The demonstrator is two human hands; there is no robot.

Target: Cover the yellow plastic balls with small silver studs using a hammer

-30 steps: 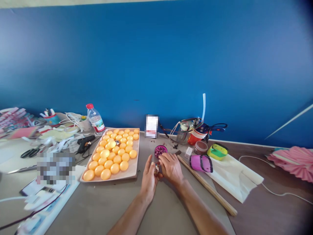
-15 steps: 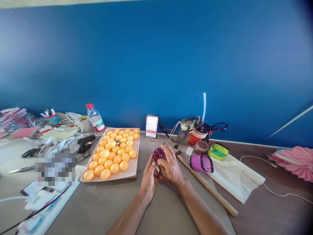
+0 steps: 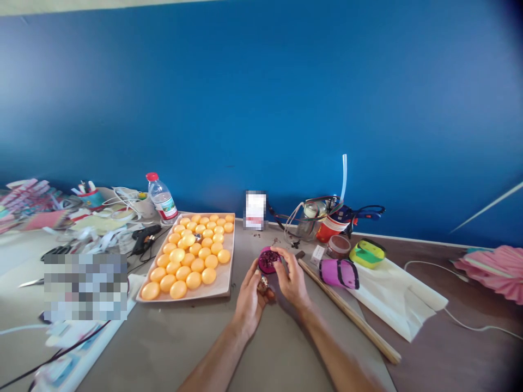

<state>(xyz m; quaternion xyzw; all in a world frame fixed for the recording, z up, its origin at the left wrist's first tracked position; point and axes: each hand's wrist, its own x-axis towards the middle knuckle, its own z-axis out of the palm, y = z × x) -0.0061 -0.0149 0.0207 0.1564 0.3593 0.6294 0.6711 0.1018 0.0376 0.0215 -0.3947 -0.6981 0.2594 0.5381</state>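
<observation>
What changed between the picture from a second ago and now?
The right hand has shifted to its own right and now grips the purple dish by the rim; the dish has come a little nearer the person. Whether it is lifted is unclear. The left hand still holds the shiny ball; the tray and wooden stick stayed put.

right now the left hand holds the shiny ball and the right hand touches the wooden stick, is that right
Not quite: in the head view, the right hand touches the purple dish, not the wooden stick. The left hand does hold the shiny ball.
</observation>
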